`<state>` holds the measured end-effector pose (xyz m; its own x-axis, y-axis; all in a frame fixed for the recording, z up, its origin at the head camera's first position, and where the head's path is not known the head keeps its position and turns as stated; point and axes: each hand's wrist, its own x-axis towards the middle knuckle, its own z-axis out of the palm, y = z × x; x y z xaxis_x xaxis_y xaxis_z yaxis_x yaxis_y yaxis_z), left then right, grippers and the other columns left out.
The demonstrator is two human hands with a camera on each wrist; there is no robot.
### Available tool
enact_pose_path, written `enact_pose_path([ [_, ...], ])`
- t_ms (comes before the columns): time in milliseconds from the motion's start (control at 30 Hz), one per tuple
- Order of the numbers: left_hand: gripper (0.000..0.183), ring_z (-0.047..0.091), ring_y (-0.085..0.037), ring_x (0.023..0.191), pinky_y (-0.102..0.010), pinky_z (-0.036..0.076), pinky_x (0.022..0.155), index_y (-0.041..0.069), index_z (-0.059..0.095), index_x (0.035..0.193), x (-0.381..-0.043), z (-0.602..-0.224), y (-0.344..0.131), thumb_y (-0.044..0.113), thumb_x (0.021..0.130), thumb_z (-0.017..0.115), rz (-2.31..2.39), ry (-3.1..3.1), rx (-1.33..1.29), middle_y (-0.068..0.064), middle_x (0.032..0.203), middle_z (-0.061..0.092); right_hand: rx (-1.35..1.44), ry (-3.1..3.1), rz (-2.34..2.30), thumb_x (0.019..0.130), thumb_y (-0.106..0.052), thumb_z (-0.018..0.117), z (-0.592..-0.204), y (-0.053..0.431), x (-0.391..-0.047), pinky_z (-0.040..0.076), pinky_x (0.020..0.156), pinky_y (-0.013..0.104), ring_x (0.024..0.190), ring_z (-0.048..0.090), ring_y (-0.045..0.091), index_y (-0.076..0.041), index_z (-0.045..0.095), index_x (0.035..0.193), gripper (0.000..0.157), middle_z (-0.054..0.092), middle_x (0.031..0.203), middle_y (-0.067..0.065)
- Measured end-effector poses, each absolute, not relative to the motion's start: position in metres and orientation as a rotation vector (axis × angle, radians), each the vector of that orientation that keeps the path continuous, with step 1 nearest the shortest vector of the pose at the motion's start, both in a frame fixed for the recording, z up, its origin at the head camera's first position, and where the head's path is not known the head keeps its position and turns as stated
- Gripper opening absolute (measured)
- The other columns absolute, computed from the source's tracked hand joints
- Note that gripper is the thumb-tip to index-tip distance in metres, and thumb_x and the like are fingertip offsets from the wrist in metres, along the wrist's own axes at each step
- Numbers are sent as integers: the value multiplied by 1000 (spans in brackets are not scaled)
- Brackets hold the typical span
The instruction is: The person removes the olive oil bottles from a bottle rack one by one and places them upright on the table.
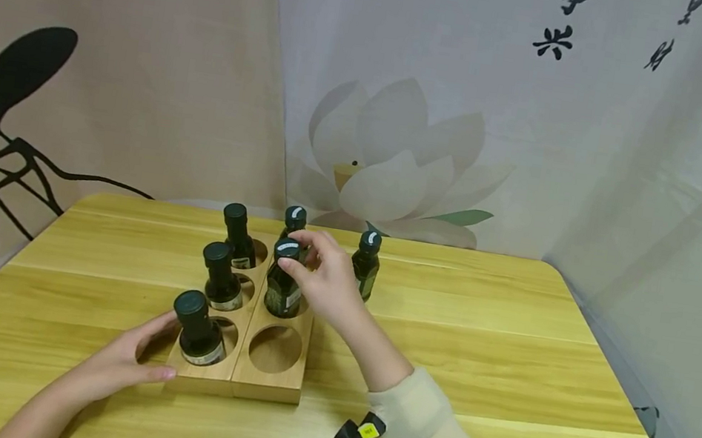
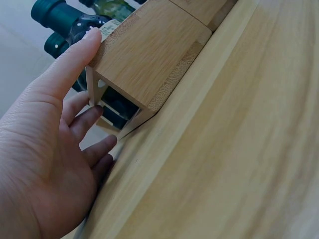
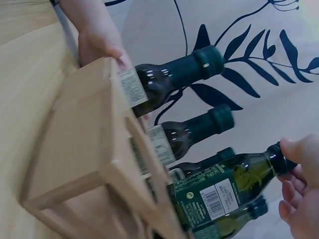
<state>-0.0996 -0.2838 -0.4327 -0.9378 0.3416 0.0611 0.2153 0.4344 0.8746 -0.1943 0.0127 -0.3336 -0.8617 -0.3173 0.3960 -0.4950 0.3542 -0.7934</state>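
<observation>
The left hand [image 1: 119, 358] holds the near left corner of a wooden bottle rack [image 1: 266, 392]. Its thumb lies along the front and its fingers lie at the side, as the left wrist view [image 2: 55, 149] shows. With thumb and fingers the right hand [image 1: 332, 280] pinches the dark cap of a green glass bottle [image 1: 282, 295]. That bottle's base is at the middle hole of the rack's right column; the right wrist view shows its barcode label [image 3: 219, 199]. Three dark-capped bottles stand in the left column, the nearest bottle [image 1: 200, 332] beside the left hand. Another bottle [image 1: 295, 217] stands behind the pinched one.
One more green bottle [image 1: 366, 266] stands on the wooden table [image 1: 473, 356], right of the rack. A round hole [image 1: 275, 349] shows at the rack's near right. Printed cloth [image 1: 415, 146] hangs behind the table. A small black device [image 1: 354, 436] sits at the right wrist.
</observation>
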Motion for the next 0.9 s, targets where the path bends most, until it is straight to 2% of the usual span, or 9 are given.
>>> enact_pose_path([
  [133, 81, 29, -51, 128, -8, 26, 92, -11, 23, 146, -100, -433, -283, 6, 84, 71, 1524, 2559, 500, -35, 143, 32, 766, -2385, 1504, 87, -13, 72, -321, 17, -194, 41, 59, 24, 76, 47, 15, -6, 63, 115, 31, 54, 92, 0],
  [267, 81, 29, -51, 127, -8, 27, 92, -11, 23, 146, -100, -433, -283, 7, 83, 72, 1512, 2572, 502, -35, 142, 33, 778, -2333, 1514, 87, -12, 72, -307, 23, -194, 41, 63, 27, 79, 47, 19, -5, 63, 114, 30, 56, 97, 1],
  [400, 81, 30, -51, 127, -9, 27, 93, -10, 23, 146, -100, -434, -284, 6, 83, 72, 1510, 2578, 514, -35, 141, 34, 781, -2277, 1538, 86, -9, 72, -294, 29, -196, 39, 63, 28, 78, 46, 22, -5, 64, 111, 27, 55, 91, 2],
  [900, 80, 30, -50, 127, -10, 29, 93, -9, 23, 147, -100, -434, -284, 6, 84, 71, 1520, 2564, 510, -34, 143, 33, 719, -2232, 1612, 87, -4, 70, -247, 73, -204, 39, 60, 26, 73, 46, 20, 0, 63, 112, 26, 55, 88, 7],
])
